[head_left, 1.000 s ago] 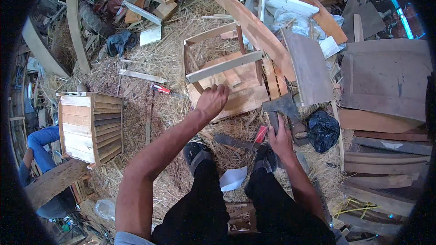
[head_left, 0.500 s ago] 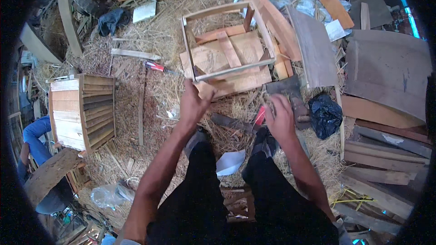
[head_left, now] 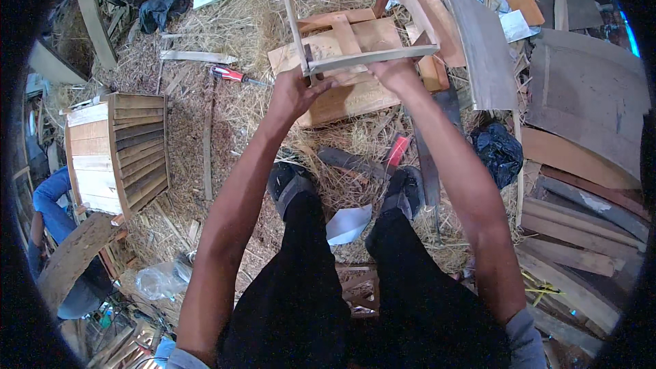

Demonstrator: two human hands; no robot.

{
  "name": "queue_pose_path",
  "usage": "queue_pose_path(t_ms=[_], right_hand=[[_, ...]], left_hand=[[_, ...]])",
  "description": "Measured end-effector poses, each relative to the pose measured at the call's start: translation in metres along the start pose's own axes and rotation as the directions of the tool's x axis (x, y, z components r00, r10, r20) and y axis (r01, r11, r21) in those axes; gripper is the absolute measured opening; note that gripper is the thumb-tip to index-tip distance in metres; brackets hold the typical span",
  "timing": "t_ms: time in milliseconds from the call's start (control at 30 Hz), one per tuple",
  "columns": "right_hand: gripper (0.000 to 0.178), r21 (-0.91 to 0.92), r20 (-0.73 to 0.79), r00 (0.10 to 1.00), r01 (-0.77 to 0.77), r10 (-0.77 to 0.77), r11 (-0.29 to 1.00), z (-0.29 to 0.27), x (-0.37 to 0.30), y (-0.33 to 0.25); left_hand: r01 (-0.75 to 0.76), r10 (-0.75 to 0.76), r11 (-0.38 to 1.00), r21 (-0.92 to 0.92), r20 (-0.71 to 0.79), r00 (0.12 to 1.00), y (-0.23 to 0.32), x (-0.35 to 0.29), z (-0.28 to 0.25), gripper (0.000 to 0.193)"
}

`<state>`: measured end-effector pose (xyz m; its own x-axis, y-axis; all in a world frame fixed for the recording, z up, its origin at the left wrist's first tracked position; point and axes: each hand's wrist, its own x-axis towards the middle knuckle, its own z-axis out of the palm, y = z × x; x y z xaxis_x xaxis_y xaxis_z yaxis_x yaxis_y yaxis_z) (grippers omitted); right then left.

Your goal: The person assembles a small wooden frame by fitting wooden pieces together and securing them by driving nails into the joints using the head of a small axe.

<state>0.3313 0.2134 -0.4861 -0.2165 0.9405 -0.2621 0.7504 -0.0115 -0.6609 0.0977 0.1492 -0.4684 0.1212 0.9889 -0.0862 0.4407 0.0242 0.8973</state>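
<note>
Shifted right hand (head_left: 396, 74) since half a second earlier to frame (head_left: 372, 59) at 12 o'clock, over board (head_left: 345, 106) on straw (head_left: 239, 24), between crate (head_left: 130, 154) at 9 and planks (head_left: 584, 227) at 3. Reaching forward two-handed, clamping near corner in left hand (head_left: 294, 92); cannot tell right fingers' grip, hidden by frame.
</note>
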Motion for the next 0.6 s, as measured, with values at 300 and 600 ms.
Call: queue_pose_path(t_ms=[300, 600], right_hand=[[0.051, -0.338, 0.359, 0.919, -0.032, 0.161, 0.941, -0.027, 0.011, -0.043], [0.031, -0.447, 0.266, 0.959, 0.211, -0.096, 0.87, -0.006, 0.014, -0.018]], left_hand=[[-0.038, 0.037, 0.992, -0.121, -0.01, 0.999, -0.012, 0.002, -0.006, 0.03], [-0.075, 0.07, 0.984, 0.161, 0.034, 0.997, -0.014, 0.0, -0.01, 0.027]])
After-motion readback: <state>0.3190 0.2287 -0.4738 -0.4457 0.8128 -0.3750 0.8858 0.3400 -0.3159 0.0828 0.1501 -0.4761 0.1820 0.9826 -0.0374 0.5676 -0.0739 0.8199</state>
